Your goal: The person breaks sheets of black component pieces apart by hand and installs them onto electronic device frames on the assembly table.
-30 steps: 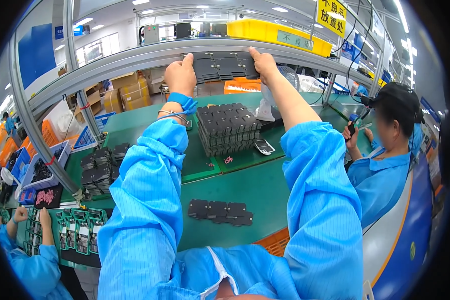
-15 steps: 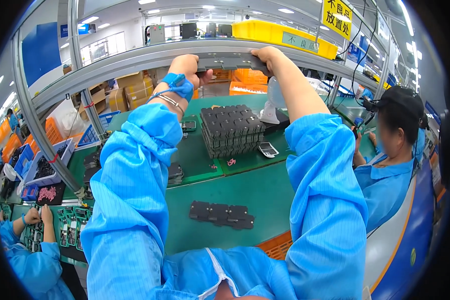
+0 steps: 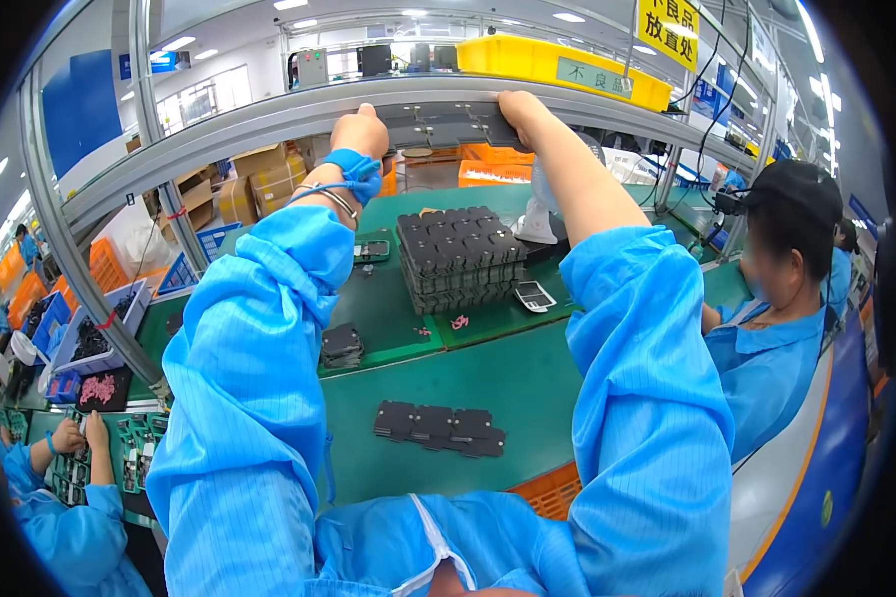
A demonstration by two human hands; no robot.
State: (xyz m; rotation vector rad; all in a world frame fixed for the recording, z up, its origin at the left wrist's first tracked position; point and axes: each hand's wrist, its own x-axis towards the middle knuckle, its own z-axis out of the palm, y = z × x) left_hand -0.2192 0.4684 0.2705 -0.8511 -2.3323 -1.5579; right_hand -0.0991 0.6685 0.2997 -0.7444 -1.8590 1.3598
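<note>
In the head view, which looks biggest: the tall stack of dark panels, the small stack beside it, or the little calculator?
1. Tall stack of dark panels
2. Small stack
3. Calculator, though the last two look nearly alike.

A flat dark-grey panel (image 3: 446,126) of joined small parts lies level along the grey overhead rail at twelve o'clock, its long side running left to right. It is raised high above the green bench. Small pale dots mark its face. Fingers cover its nine o'clock and three o'clock ends.
</note>
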